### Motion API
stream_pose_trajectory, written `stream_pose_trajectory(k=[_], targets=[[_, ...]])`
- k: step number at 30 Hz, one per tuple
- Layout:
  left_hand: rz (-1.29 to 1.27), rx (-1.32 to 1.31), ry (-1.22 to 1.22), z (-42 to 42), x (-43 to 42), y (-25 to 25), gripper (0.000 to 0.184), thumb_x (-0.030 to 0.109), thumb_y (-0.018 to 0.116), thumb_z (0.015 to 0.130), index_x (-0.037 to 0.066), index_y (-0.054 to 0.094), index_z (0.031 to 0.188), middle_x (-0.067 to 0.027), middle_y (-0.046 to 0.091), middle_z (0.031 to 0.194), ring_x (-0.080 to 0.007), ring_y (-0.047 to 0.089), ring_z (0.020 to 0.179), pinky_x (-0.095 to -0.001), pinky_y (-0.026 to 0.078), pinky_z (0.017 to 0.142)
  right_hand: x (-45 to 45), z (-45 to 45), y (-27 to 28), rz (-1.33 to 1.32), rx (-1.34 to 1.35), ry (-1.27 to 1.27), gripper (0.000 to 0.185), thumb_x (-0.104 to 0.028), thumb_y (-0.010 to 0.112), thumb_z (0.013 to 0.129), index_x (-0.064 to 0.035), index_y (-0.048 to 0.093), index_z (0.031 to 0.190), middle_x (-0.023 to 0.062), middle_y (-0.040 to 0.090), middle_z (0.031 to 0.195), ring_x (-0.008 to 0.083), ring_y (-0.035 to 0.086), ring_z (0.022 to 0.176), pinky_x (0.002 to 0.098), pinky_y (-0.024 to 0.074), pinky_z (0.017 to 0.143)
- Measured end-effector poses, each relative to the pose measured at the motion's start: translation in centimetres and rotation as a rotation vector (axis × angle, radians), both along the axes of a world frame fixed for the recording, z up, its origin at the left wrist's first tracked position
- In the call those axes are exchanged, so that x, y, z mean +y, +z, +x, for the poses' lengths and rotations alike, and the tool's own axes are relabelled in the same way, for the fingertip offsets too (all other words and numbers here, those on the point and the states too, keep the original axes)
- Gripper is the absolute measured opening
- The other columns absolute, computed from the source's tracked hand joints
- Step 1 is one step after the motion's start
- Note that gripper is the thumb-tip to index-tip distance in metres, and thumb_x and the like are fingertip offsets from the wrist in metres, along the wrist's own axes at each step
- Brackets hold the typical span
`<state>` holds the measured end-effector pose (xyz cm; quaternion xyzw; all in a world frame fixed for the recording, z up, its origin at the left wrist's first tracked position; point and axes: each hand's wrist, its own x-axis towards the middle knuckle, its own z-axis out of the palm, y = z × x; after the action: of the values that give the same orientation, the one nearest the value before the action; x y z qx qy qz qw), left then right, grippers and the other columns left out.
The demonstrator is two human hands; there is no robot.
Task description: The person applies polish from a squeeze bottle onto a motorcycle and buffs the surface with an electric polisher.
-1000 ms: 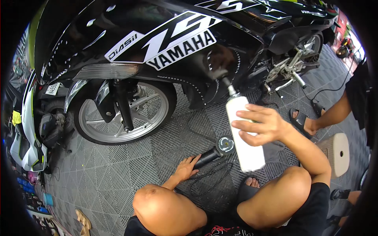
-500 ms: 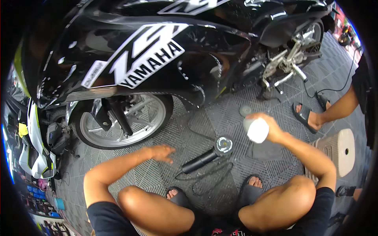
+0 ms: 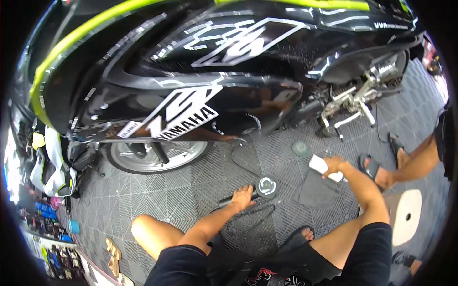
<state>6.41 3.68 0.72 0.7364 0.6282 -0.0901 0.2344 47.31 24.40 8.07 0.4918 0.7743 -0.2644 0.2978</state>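
My left hand [image 3: 243, 197] is closed over the body of a black corded polisher [image 3: 266, 187], which lies on the floor with its round head to the right. My right hand [image 3: 334, 166] grips a white bottle [image 3: 318, 164], tilted on its side just above a dark cloth [image 3: 317, 189]. Whether the bottle touches the cloth I cannot tell. A round greenish pad [image 3: 300, 148] lies on the floor beyond the bottle. In front of me stands a black motorcycle [image 3: 257, 102] with YAMAHA lettering on its side panel.
A beige stool [image 3: 408, 209] stands at my right. Another person's sandalled foot [image 3: 377, 172] is close beyond it. The polisher's cord [image 3: 253, 217] loops on the grey grid floor. Beige sandals [image 3: 112, 257] lie at the left, near a second vehicle's white-and-grey panel [image 3: 51, 174].
My left hand has moved right and down onto the polisher. The right hand has lowered the bottle toward the cloth and tipped it sideways. My view has shifted, showing more of the motorcycle.
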Motion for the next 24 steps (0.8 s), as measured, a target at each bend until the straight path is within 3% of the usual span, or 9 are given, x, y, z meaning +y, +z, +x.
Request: stream_pose_trajectory(k=[2, 6, 8, 12, 16, 21, 24], targets=[[0.0, -0.018, 0.036, -0.1, -0.2, -0.2, 0.079, 0.037, 0.078, 0.074, 0.002, 0.037, 0.132, -0.0228, 0.051, 0.128, -0.0405, 0.052, 0.118, -0.0499, 0.045, 0.096, -0.1, 0.0, -4.3, 0.154, -0.06, 0.051, 0.083, -0.048, 0.082, 0.065, -0.0061, 0.05, 0.129, 0.0184, 0.063, 0.12, 0.0336, 0.06, 0.113, 0.0431, 0.0477, 0.095], [-0.114, -0.172, 0.189, 0.4, -0.1, 0.2, 0.079, 0.038, 0.078, 0.073, 0.002, 0.039, 0.131, -0.0262, 0.053, 0.127, -0.0421, 0.053, 0.117, -0.0468, 0.044, 0.098, -1.8, -2.5, -4.4, 0.192, -0.023, 0.161, 0.071, -0.048, 0.075, 0.074, -0.0038, 0.053, 0.125, 0.0206, 0.063, 0.118, 0.0353, 0.061, 0.11, 0.0445, 0.0492, 0.091], [-0.276, -0.216, 0.32, 1.9, -0.8, 4.5, 0.081, 0.042, 0.077, 0.072, 0.001, 0.039, 0.131, -0.0278, 0.055, 0.125, -0.043, 0.054, 0.116, -0.0456, 0.044, 0.098, -2.4, -4.6, 0.2, 0.114, 0.052, 0.188, 0.07, -0.049, 0.074, 0.074, -0.0034, 0.054, 0.124, 0.0216, 0.062, 0.118, 0.0354, 0.06, 0.111, 0.0435, 0.0488, 0.092], [-0.034, -0.452, 0.366, 3.1, -3.2, 4.5, 0.091, 0.049, 0.077, 0.07, -0.001, 0.037, 0.135, -0.0298, 0.058, 0.119, -0.0422, 0.055, 0.115, -0.0448, 0.043, 0.099, -3.0, -6.0, 6.0, -0.11, 0.246, 0.332, 0.077, -0.054, 0.073, 0.073, -0.0001, 0.054, 0.124, 0.0233, 0.061, 0.119, 0.0364, 0.058, 0.114, 0.0421, 0.047, 0.096], [-0.044, -0.636, 0.347, 6.0, -2.1, 14.9, 0.095, 0.05, 0.077, 0.073, -0.005, 0.033, 0.137, -0.0332, 0.052, 0.126, -0.043, 0.052, 0.119, -0.0449, 0.041, 0.102, -4.7, -6.6, 9.0, -0.314, 0.505, 0.355, 0.093, -0.059, 0.075, 0.069, 0.0051, 0.047, 0.13, 0.026, 0.055, 0.128, 0.0372, 0.053, 0.121, 0.0417, 0.0422, 0.102], [0.145, -0.867, 0.306, 9.0, -1.2, 23.6, 0.102, 0.044, 0.083, 0.069, -0.005, 0.03, 0.14, -0.0256, 0.052, 0.128, -0.0327, 0.052, 0.118, -0.0395, 0.039, 0.103, -9.8, -8.3, 13.2, -0.423, 0.616, 0.409, 0.113, -0.065, 0.077, 0.061, 0.0115, 0.038, 0.136, 0.0317, 0.045, 0.137, 0.0403, 0.045, 0.128, 0.0425, 0.0363, 0.108], [0.359, -1.073, 0.206, 10.6, -0.7, 27.9, 0.094, 0.039, 0.084, 0.069, -0.004, 0.037, 0.138, -0.0171, 0.058, 0.115, -0.0225, 0.055, 0.108, -0.0329, 0.043, 0.096, -13.1, -9.7, 16.2, -0.551, 0.929, 0.159, 0.103, -0.046, 0.089, 0.057, 0.0072, 0.044, 0.133, 0.021, 0.053, 0.131, 0.0307, 0.05, 0.123, 0.037, 0.0381, 0.105]])
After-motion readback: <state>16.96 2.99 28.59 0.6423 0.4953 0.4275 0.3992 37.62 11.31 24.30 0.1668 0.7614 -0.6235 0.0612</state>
